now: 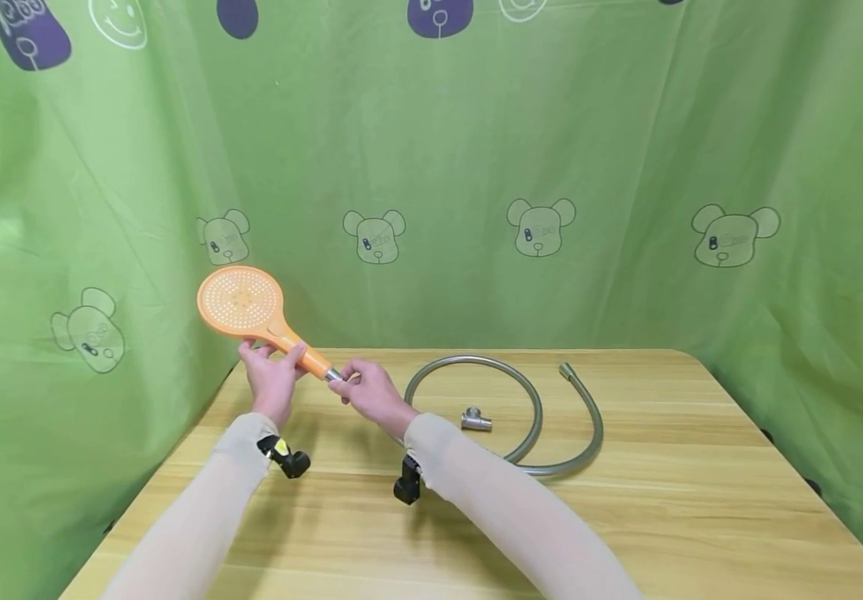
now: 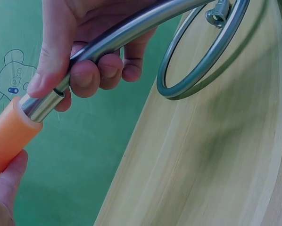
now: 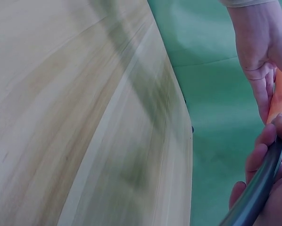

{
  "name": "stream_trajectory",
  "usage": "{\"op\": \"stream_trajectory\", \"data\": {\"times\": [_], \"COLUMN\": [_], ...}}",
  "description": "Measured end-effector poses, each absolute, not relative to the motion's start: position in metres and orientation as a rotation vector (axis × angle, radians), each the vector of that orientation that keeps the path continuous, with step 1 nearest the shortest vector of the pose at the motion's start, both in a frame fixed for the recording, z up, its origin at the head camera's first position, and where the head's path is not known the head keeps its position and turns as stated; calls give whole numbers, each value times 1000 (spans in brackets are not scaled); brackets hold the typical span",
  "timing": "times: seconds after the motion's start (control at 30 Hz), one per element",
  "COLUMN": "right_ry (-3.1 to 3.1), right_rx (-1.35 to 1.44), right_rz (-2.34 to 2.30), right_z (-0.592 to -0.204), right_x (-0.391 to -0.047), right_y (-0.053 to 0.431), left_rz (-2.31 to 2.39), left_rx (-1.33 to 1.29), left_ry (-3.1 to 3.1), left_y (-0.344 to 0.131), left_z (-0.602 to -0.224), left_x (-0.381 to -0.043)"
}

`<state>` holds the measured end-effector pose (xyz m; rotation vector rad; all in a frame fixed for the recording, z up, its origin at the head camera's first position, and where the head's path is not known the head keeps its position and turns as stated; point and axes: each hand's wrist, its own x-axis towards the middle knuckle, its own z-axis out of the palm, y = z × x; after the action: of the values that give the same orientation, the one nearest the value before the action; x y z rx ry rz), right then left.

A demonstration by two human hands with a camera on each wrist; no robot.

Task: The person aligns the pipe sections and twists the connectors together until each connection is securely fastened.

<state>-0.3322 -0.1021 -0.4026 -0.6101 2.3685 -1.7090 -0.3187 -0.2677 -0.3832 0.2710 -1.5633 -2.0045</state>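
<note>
An orange handheld shower head (image 1: pixel 240 300) is raised above the table's far left part, its round spray face toward me. My left hand (image 1: pixel 272 385) grips its handle (image 1: pixel 298 352), fingers and thumb around it. My right hand (image 1: pixel 375 393) pinches the end of a grey metal shower hose (image 2: pixel 127 35) at the handle's lower end. In the left wrist view the hose's metal connector (image 2: pixel 47 106) meets the open end of the orange handle. From the right wrist, the hose runs beneath curled fingers toward the handle.
The rest of the hose loops over the wooden table (image 1: pixel 664 500), its other end fitting (image 1: pixel 566 372) pointing up to the back. A small chrome T-shaped fitting (image 1: pixel 475 420) lies inside the loop. Green printed cloth (image 1: pixel 439 150) hangs behind and beside the table.
</note>
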Motion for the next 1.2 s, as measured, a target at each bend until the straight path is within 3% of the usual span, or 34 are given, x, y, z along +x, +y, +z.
{"op": "stream_trajectory", "data": {"times": [1.2], "right_ry": [2413], "right_rx": [-671], "right_rz": [-1558], "right_z": [-406], "right_x": [-337], "right_y": [-99], "left_rz": [-1977], "left_rx": [335], "left_ry": [-1651], "left_y": [-272], "left_z": [-389], "left_x": [-319]}}
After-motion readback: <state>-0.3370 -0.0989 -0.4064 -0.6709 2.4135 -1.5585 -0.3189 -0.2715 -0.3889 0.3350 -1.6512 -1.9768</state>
